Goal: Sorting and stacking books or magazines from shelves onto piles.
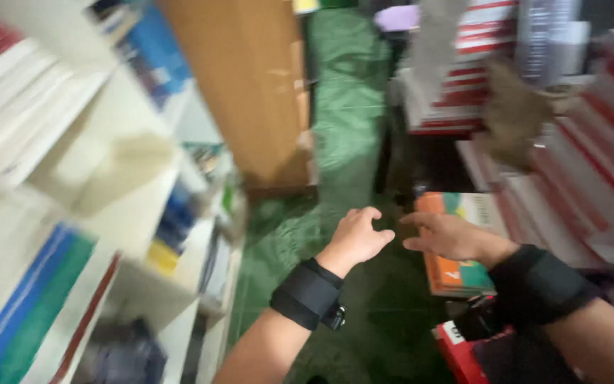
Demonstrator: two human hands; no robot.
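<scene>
Both hands (355, 238) (445, 236) hover over orange-green book (456, 274).

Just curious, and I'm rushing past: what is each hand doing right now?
Left hand: loosely curled, holding nothing, over the green floor.
Right hand: open, fingers spread, empty, above the orange and green paperback book.

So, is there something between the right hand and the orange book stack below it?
Nothing visible is between them. The right hand hovers directly over the orange book stack, fingers spread. The left hand is beside it over the green floor, not in the way.
</scene>
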